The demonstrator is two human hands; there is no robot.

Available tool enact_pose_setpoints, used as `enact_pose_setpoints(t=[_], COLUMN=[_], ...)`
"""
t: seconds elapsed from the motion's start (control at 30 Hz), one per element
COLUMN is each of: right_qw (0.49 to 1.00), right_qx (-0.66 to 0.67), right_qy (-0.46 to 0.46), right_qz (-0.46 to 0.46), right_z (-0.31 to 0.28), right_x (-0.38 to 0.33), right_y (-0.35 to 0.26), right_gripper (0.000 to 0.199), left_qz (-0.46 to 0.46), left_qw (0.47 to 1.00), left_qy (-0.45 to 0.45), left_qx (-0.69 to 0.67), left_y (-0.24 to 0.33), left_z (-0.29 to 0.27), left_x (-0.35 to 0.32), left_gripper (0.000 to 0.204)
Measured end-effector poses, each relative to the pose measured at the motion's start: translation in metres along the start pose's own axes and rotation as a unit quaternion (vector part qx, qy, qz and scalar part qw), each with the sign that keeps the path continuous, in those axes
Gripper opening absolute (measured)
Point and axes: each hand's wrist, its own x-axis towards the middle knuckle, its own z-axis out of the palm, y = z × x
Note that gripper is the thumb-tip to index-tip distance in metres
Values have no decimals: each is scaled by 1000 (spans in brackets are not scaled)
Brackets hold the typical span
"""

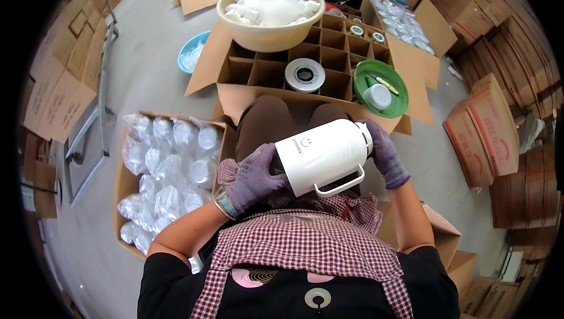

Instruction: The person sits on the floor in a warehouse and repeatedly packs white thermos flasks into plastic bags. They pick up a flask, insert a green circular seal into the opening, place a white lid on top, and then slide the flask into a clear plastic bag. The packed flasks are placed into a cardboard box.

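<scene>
A white insulated jug (323, 154) with a loop handle and a small grey smiley print lies tilted on its side above my lap. My left hand (257, 178), in a purple-grey work glove, grips it at the base end. At the mouth end, my right hand (386, 155) in a matching glove closes around the neck, its fingers partly hidden. The handle (341, 185) hangs on the side toward my body. Beyond my knees, a round silver-grey disc-shaped part (305, 75) with a dark centre rests on a divided carton (264, 75).
A cream basin (270, 39) of white parts sits across the divided carton. On its right corner lies a green basin (396, 98) with a white cup and a pen-like tool. Left of me stands a carton (120, 201) of plastic-wrapped containers (167, 169). Stacked boxes (487, 134) line the right.
</scene>
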Motion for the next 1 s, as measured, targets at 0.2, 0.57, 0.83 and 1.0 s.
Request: enact_pose_setpoints(t=[0.2, 0.57, 0.83, 1.0], right_qw=[974, 872, 877, 881], right_qx=[123, -16, 52, 57], right_qy=[167, 91, 7, 60], right_qz=[-94, -480, -477, -466], right_z=[2, 56, 57, 60], right_x=[-33, -73, -68, -67], right_y=[-125, -261, -253, -246], right_gripper=[39, 90, 89, 73], left_qz=[51, 15, -1, 4], left_qw=[951, 912, 909, 928], left_qy=[67, 17, 42, 36], left_qx=[-297, -411, -415, -372], left_y=[-25, -21, -20, -22], left_z=[12, -24, -22, -27], left_x=[23, 10, -18, -21], left_gripper=[85, 83, 83, 84])
